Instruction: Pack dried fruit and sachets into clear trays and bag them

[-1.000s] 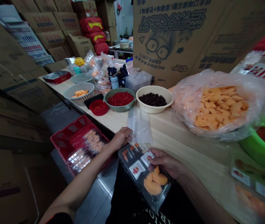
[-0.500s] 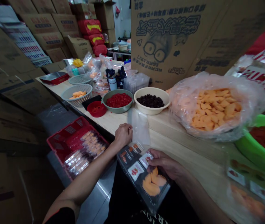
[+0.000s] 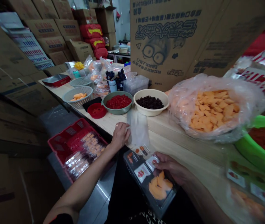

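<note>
My right hand (image 3: 173, 169) grips the upper right edge of a clear plastic food box (image 3: 149, 180), thumb on top. The box is tilted over my lap. Inside lie orange dried fruit slices (image 3: 159, 186), small white sachets with red pictures (image 3: 142, 172) and darker compartments. My left hand (image 3: 120, 135) rests at the table's near edge, fingers curled together at the left edge of flat clear plastic bags (image 3: 139, 129). Its fingertips appear to pinch that edge, though they are partly hidden.
Behind the bags stand a green bowl of red fruit (image 3: 118, 102), a cream bowl of dark fruit (image 3: 151, 102) and a small red bowl (image 3: 96, 110). A big bag of orange slices (image 3: 216, 109) sits right. Below left is a red crate (image 3: 62, 137) with packed boxes.
The food box and my right hand have moved slightly right and down. My left hand has shifted a little left, its fingers still curled by the bags. The view has shifted slightly.
</note>
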Tool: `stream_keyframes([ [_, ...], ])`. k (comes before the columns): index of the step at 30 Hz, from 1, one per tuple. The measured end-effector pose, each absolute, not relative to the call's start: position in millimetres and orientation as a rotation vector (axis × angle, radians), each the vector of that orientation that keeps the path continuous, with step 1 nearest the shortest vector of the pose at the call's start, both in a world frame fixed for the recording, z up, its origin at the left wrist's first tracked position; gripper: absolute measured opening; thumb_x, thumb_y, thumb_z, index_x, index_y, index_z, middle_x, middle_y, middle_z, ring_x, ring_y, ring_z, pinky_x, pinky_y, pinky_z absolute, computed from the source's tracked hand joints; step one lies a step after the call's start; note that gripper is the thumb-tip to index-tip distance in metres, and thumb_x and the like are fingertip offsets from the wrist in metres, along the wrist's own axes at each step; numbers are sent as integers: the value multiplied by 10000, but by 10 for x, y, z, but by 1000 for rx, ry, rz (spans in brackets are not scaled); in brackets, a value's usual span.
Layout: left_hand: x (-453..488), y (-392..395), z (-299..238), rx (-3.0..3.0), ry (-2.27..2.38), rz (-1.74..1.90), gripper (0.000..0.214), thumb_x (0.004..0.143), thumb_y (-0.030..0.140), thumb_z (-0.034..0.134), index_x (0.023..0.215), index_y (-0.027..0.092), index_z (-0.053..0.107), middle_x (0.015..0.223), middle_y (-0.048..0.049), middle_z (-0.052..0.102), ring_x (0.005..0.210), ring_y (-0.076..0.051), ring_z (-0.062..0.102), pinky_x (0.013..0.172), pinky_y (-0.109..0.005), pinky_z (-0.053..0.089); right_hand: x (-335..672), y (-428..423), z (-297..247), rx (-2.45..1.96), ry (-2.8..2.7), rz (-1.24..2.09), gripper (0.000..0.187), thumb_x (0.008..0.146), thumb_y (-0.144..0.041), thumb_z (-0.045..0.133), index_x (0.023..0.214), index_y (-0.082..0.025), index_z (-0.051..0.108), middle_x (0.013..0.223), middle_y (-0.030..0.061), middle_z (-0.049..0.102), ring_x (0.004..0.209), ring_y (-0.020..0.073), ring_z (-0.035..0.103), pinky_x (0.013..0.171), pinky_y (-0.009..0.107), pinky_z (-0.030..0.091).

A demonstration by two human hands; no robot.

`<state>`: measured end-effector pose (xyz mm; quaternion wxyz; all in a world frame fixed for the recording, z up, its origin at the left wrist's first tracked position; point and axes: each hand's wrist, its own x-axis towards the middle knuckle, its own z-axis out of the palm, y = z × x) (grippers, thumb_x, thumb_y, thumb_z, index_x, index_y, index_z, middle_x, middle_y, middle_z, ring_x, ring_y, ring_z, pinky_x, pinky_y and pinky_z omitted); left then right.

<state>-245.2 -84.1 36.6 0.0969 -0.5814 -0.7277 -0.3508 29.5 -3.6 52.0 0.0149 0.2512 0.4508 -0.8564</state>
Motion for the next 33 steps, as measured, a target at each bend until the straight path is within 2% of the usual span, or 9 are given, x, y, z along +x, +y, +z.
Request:
stream_keyframes([
  [4,-2455,-834,480,-1724,-2200,-1041,180,959,256,512,1049,178,647,973,-87,639,996,-235,572,962,-404,469,265,-73,548,753,1391,-2648,421,639,-388,863,856,-173,573,737,-23,619,607,101,584,569,202,400],
  [10,-2464,-857,457,-1859,-2243,-902,327,941,117,451,1194,190,646,1123,-99,654,1042,-221,590,912,-357,514,268,-74,499,784,1425,-2639,400,650,-379,844,849,-171,567,753,-11,635,617,103,585,575,200,396],
  [14,-2460,-844,423,-1900,-2234,-892,247,981,207,466,1119,191,671,1035,-95,686,987,-219,633,891,-359,535,262,-101,498,776,1445,-2639,400,647,-384,848,836,-175,564,724,-26,614,605,107,586,570,207,398],
  [17,-2462,-809,391,-1852,-2220,-1038,235,948,163,483,1081,186,675,1005,-83,704,968,-206,658,905,-353,541,218,-117,529,739,1437,-2639,410,641,-392,853,839,-177,566,726,-27,616,607,110,595,576,210,411],
  [19,-2467,-796,372,-1772,-2261,-1189,274,927,134,482,1139,196,644,1018,-60,716,921,-175,681,870,-314,555,184,-110,549,745,1407,-2635,405,638,-378,852,841,-178,564,719,-23,628,602,109,597,574,208,409],
  [22,-2474,-802,375,-1674,-2293,-1299,255,954,193,504,1190,218,594,1011,-32,726,860,-146,701,814,-268,565,153,-83,563,765,1372,-2642,380,641,-347,835,855,-177,572,687,-17,639,580,110,593,545,201,389],
  [27,-2444,-833,495,-1768,-2081,-1167,184,989,322,542,988,191,671,907,-67,729,864,-182,691,813,-308,566,147,-98,591,710,1371,-2657,367,650,-337,836,841,-167,574,707,-11,636,598,108,605,557,195,403],
  [31,-2393,-884,556,-1843,-1948,-1225,216,1018,250,459,1091,196,655,1002,-83,721,951,-168,685,849,-300,571,109,-143,682,578,1265,-2709,378,661,-329,847,873,-174,574,732,-18,624,607,109,602,562,202,414],
  [33,-2399,-932,549,-1916,-1875,-1260,223,1020,222,434,1063,195,651,1079,-98,710,995,-160,689,853,-284,576,74,-142,747,511,1192,-2747,400,652,-320,854,917,-169,594,758,-11,636,617,112,602,581,215,437],
])
